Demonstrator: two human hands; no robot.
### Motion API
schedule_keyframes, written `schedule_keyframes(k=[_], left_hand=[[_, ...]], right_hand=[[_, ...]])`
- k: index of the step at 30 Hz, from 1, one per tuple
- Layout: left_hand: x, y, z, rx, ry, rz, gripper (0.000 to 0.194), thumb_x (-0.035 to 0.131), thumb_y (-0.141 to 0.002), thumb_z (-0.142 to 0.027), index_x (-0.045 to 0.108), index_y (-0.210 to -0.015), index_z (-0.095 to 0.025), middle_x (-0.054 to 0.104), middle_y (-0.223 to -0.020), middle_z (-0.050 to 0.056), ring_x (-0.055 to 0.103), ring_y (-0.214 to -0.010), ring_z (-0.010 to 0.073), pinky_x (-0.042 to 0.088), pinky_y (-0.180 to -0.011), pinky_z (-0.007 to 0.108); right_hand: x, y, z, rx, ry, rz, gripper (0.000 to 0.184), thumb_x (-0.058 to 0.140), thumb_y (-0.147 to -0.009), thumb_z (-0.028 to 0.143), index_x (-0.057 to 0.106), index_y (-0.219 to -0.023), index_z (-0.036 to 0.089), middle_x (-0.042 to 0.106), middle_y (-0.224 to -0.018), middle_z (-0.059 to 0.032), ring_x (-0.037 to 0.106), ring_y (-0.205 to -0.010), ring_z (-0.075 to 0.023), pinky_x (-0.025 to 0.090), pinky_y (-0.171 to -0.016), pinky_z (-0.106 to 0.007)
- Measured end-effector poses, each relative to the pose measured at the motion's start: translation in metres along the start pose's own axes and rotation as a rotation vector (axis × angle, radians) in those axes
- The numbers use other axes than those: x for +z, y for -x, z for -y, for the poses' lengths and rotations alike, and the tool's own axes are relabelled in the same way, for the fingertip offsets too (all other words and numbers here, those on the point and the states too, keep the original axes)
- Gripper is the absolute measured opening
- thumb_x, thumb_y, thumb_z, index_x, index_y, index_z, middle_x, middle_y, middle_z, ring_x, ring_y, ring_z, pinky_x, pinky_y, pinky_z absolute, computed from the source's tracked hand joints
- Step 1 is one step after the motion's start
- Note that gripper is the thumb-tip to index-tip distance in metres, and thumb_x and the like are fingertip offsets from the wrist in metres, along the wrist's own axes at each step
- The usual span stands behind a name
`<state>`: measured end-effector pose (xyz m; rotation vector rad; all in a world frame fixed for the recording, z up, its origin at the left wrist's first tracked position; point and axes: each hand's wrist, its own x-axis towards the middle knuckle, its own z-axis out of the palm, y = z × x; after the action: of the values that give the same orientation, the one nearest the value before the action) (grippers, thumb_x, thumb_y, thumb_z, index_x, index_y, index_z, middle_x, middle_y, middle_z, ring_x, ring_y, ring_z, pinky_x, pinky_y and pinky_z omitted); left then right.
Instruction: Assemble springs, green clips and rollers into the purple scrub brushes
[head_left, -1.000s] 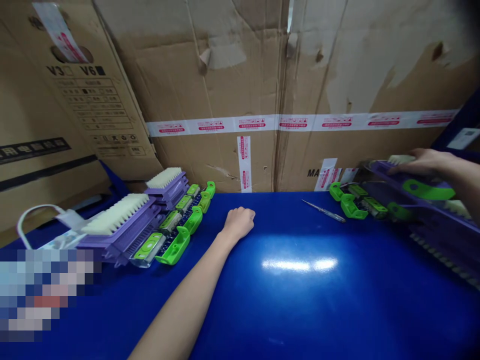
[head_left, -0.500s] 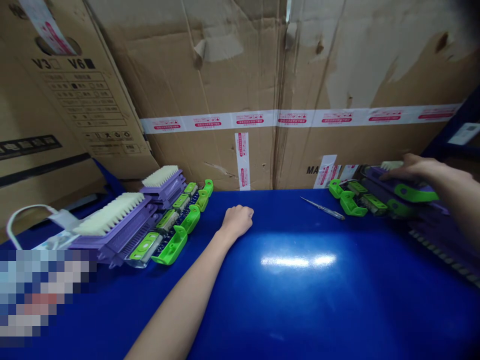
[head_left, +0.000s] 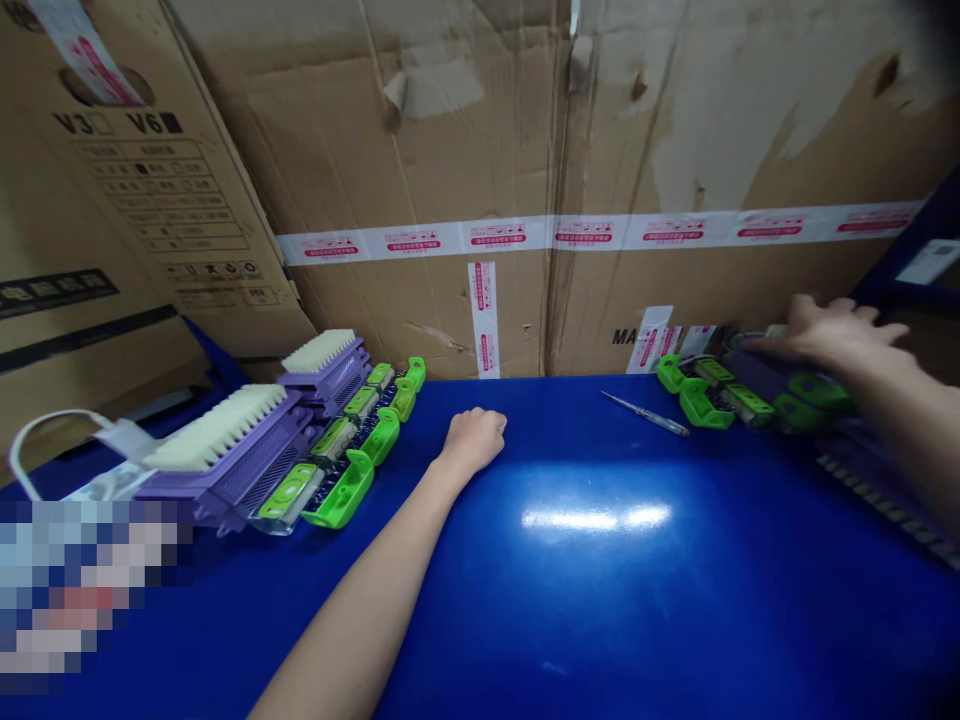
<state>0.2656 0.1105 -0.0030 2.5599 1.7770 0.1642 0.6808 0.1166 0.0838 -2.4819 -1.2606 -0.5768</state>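
Note:
My left hand [head_left: 474, 442] rests on the blue tabletop [head_left: 585, 610] as a closed fist, and nothing shows in it. At the far right, my right hand [head_left: 844, 335] is raised with its fingers spread, slightly blurred. Below it lies a group of purple plastic parts [head_left: 757, 362], partly hidden by the hand and forearm. Bright green curved pieces [head_left: 814, 400] sit among them. Just left of that group are more green brackets [head_left: 705, 405] and green-topped clear blocks [head_left: 750, 405]. A thin screwdriver with a clear handle [head_left: 652, 415] lies between my two hands.
On the left stand purple housings with white bristle-like tops [head_left: 225, 430], beside a row of green brackets [head_left: 349, 490]. A white cable [head_left: 56, 415] loops behind them. Cardboard boxes [head_left: 420, 150] wall off the back. A purple toothed part [head_left: 889, 500] lies at the right.
My right hand has come up off the purple and green parts, and its fingers have spread. My left fist stays where it was.

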Motion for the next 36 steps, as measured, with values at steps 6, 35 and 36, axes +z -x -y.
schedule_keyframes(k=[6,35,36], left_hand=[[0.0,0.0,0.0,0.007,-0.011,-0.013,0.025,0.043,-0.074,-0.011,0.065,-0.07,-0.021,0.067,-0.078,0.008,0.064,-0.081,0.0236,0.039,-0.068,0.031],[-0.003,0.006,-0.007,-0.001,-0.086,0.002,0.024,0.042,-0.076,-0.012,0.064,-0.074,-0.021,0.067,-0.08,0.007,0.064,-0.082,0.0233,0.039,-0.066,0.03],[-0.003,0.006,-0.007,-0.002,-0.086,0.004,0.024,0.042,-0.076,-0.012,0.064,-0.074,-0.021,0.067,-0.08,0.007,0.064,-0.082,0.0233,0.04,-0.067,0.03]], right_hand=[[-0.013,0.11,0.085,-0.446,-0.185,-0.03,0.049,0.031,-0.091,0.036,0.045,-0.129,0.008,0.059,-0.111,-0.0249,0.053,-0.101,-0.0346,0.037,-0.079,-0.044],[-0.002,0.196,0.135,-0.885,-0.172,0.455,0.015,0.045,-0.07,0.011,0.057,-0.072,0.02,0.067,-0.076,-0.0043,0.06,-0.069,-0.0174,0.019,-0.052,-0.028],[-0.002,0.196,0.135,-0.887,-0.171,0.454,0.015,0.046,-0.071,0.011,0.057,-0.072,0.02,0.067,-0.076,-0.0043,0.06,-0.07,-0.0173,0.019,-0.052,-0.027]])
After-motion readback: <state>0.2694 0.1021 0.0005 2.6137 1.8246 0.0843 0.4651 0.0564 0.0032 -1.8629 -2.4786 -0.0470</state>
